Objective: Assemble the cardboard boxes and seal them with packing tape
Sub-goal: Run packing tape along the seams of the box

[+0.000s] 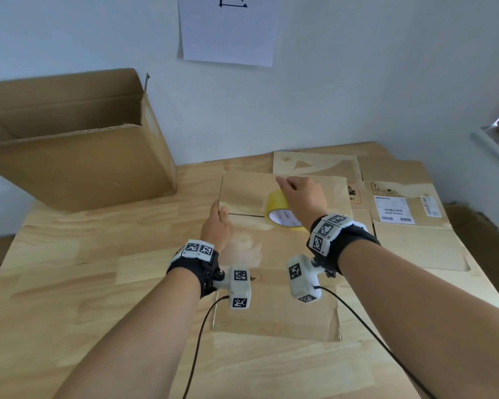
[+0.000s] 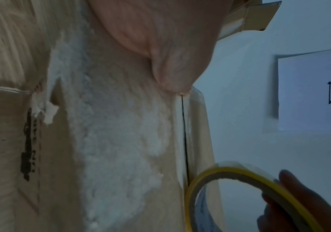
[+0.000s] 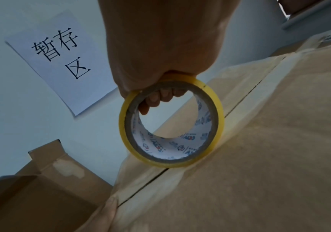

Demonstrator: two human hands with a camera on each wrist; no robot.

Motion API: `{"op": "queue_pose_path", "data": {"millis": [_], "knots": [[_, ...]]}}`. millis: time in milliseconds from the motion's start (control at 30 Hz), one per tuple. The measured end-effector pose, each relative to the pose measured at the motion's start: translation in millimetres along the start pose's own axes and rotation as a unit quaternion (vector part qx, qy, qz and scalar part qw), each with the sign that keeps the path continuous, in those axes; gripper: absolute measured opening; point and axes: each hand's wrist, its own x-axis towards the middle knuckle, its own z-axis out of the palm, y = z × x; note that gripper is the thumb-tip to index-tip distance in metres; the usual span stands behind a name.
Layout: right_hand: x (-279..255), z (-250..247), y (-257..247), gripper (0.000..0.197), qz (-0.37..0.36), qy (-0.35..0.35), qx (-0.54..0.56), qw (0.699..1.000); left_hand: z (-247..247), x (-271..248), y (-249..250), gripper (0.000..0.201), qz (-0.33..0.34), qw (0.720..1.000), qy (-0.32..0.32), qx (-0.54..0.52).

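Both my forearms reach out over the wooden table (image 1: 69, 283), a camera strapped at each wrist. My right hand (image 1: 303, 197) grips the yellow tape roll (image 1: 280, 210) — fingers hooked through its core, thumb side over the rim — standing it on edge on the seam of the closed box (image 1: 271, 283) in front of me. My left hand (image 1: 216, 223) lies with straight fingers on the box's left edge, fingertips at the seam's end. An open box (image 1: 78, 156) stands at the far left by the wall; flattened cartons (image 1: 409, 226) lie to the right.
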Motion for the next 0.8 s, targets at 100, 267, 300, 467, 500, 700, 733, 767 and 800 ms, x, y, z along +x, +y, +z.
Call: {"op": "queue_pose_path", "data": {"millis": [100, 267, 300, 467, 500, 700, 733, 767, 800], "knots": [[-3.0, 3.8, -1.6, 0.052, 0.008, 0.012, -0.02, 1.0, -6.0, 2.5, -3.7, 0.052, 0.034, 0.999, -0.033, 0.01], [-4.2, 7.3, -1.9, 0.051, 0.015, 0.026, -0.042, 0.999, -26.0, 16.0, -11.9, 0.065, 0.17, 0.975, -0.1, 0.102], [-4.6, 8.1, -2.8, 0.051, 0.016, 0.027, -0.048, 0.998, -31.1, 17.6, -13.7, 0.071, 0.183, 0.966, -0.129, 0.13], [-8.5, 10.3, -6.7, 0.045, 0.021, 0.012, -0.076, 0.997, -49.5, 17.7, -24.6, 0.106, 0.213, 0.93, -0.247, 0.171], [-9.3, 10.7, -6.2, 0.045, 0.021, 0.015, -0.077, 0.997, -51.0, 17.9, -25.8, 0.105, 0.215, 0.929, -0.246, 0.175], [-11.1, 13.4, -1.9, 0.049, 0.033, 0.059, -0.055, 0.996, -47.4, 20.1, -31.4, 0.096, 0.226, 0.942, -0.189, 0.16], [-11.6, 13.6, -1.3, 0.049, 0.033, 0.066, -0.05, 0.996, -46.8, 21.2, -32.4, 0.094, 0.226, 0.944, -0.181, 0.156], [-12.9, 13.9, -1.6, 0.049, 0.033, 0.068, -0.051, 0.996, -46.6, 21.5, -32.6, 0.092, 0.224, 0.946, -0.177, 0.153], [-13.8, 14.4, -2.1, 0.049, 0.035, 0.067, -0.055, 0.996, -46.1, 21.4, -32.5, 0.091, 0.222, 0.947, -0.175, 0.15]]}}
